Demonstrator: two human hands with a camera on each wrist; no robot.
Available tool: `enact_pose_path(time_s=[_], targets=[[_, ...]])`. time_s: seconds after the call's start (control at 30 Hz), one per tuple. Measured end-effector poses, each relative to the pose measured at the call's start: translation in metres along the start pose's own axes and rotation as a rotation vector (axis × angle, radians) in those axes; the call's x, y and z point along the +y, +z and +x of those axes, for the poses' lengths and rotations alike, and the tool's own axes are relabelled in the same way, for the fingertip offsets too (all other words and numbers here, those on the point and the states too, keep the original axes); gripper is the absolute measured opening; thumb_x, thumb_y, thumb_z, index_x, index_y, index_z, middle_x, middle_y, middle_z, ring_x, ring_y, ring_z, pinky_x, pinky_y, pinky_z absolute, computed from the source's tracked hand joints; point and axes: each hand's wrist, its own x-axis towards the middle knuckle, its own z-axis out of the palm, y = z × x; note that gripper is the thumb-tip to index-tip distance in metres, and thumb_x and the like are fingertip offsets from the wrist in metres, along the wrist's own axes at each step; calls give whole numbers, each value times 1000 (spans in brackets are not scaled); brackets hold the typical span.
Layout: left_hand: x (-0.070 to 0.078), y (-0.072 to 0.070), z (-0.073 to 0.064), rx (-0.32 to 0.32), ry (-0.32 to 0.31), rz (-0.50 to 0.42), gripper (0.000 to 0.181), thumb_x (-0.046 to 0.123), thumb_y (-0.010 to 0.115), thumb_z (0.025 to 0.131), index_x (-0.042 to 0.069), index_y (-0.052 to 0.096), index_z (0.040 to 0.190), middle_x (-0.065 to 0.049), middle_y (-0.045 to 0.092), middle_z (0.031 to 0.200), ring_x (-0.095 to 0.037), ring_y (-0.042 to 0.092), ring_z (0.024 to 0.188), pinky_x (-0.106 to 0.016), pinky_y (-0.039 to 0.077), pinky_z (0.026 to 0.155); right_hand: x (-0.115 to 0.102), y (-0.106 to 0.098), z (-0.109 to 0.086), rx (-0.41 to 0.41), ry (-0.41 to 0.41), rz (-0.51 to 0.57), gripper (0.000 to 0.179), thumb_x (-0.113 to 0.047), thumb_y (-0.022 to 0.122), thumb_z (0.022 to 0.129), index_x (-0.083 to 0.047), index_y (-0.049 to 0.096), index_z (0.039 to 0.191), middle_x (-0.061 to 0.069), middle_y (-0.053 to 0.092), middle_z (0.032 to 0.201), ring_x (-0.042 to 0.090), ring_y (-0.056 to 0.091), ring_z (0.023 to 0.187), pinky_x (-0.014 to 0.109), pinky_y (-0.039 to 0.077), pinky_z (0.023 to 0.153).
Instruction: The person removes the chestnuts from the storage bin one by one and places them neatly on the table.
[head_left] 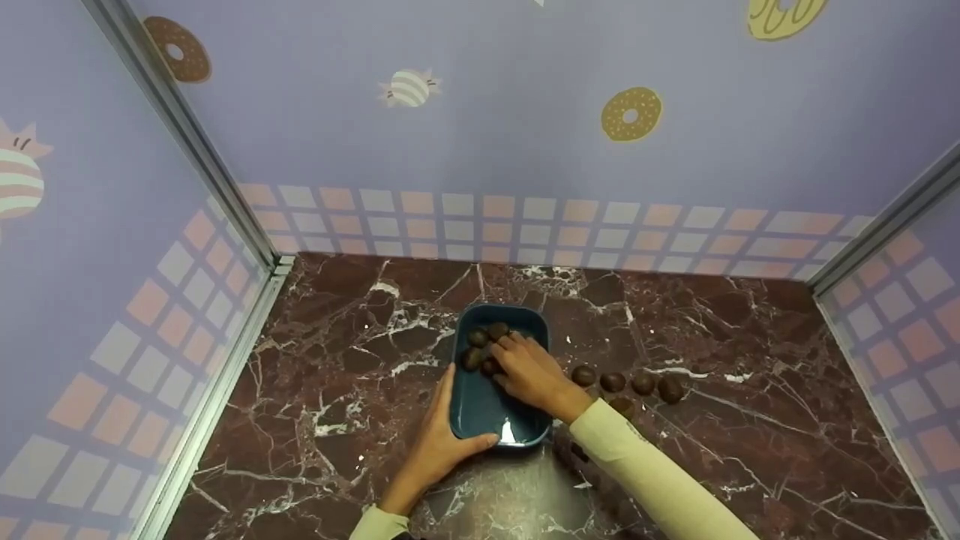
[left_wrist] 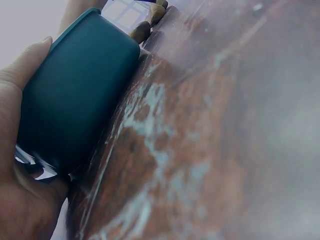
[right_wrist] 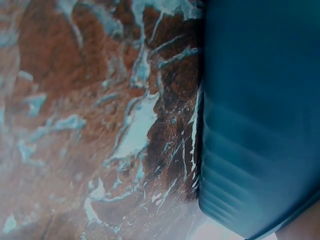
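A dark blue rectangular tub (head_left: 487, 420) stands on the marble surface. My left hand (head_left: 439, 439) grips its near left corner, thumb over the near rim and fingers along the left wall. The left wrist view shows that hand (left_wrist: 20, 135) around the tub's wall (left_wrist: 82, 90). Inside the tub, my right hand (head_left: 529, 371) reaches down from the right, with a small brown roundish thing (head_left: 490, 367) between thumb and fingers. More brown roundish things (head_left: 478, 337) lie beside it at the tub's far end. In the right wrist view the tub's outer wall (right_wrist: 260, 110) hides the fingers.
Right of the tub, several more brown roundish things (head_left: 643, 384) lie in a loose row, and a lighter one (head_left: 621, 407) is partly covered by the right sleeve (head_left: 645, 465). Patterned panels enclose the marble surface (head_left: 337, 337) at the back (head_left: 510, 150), left and right.
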Motion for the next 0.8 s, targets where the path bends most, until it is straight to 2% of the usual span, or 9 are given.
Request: enact_pose_path(time_s=[0.13,0.3,0.43,0.67,0.8], targets=[[1,-1,0,3,3,2,137,42,102,76,6,17,177,-26,19,180,-45,22,165,-65,22,130,0,-3,0,12,9,8,29,-27,86,98,-6,75,115,10,73,109,33,66,105,54,58,94],[1,-1,-1,-1,-2,2,136,43,102,77,6,17,177,-27,18,180,-46,21,165,-65,21,130,-1,-7,-6,50,21,74,27,-26,86,98,-6,76,114,8,71,106,30,66,101,51,58,93],[1,-1,-1,-2,-12,-5,137,45,102,77,8,16,177,-25,18,180,-45,22,165,-65,21,130,0,-11,-20,94,16,127,27,-25,88,97,-7,76,113,7,71,106,29,66,98,49,58,88],[0,-1,0,7,-10,-22,137,41,103,76,9,17,177,-24,19,180,-45,23,164,-65,21,130,3,-20,-43,179,-11,182,28,-21,90,95,-6,77,115,6,73,109,27,68,103,47,60,94],[-2,0,0,5,-4,-23,138,43,103,76,9,16,177,-24,20,180,-45,23,164,-64,21,130,3,-26,-53,232,3,243,29,-16,92,92,-7,78,115,6,73,111,25,66,107,44,60,93]])
